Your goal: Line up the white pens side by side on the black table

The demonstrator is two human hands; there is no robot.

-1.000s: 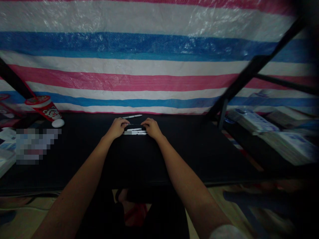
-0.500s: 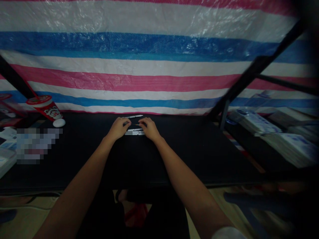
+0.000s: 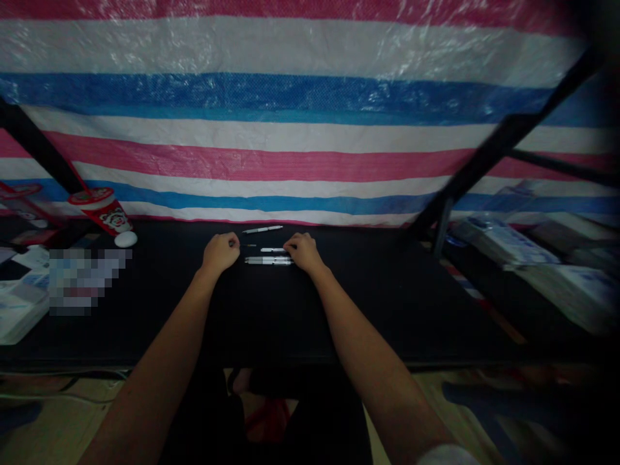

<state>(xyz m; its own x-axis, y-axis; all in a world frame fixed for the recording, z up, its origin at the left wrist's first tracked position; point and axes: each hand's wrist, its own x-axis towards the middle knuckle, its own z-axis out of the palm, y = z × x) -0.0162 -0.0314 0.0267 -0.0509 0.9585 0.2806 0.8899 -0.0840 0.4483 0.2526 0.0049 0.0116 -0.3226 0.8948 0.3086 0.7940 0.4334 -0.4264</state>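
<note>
Both my hands have drawn farther apart. My left hand (image 3: 221, 252) pinches a slim pen refill (image 3: 249, 245), tip pointing right; my right hand (image 3: 303, 251) meets the near end of a white pen barrel (image 3: 272, 250), whether pinching I cannot tell. Barrel and refill run nearly in line, along the table's (image 3: 387, 290) back edge.

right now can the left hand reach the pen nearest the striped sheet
Probably yes: that pen lies just beyond the left hand with nothing visible between them, though the hand seems to hold a thin rod.
</note>
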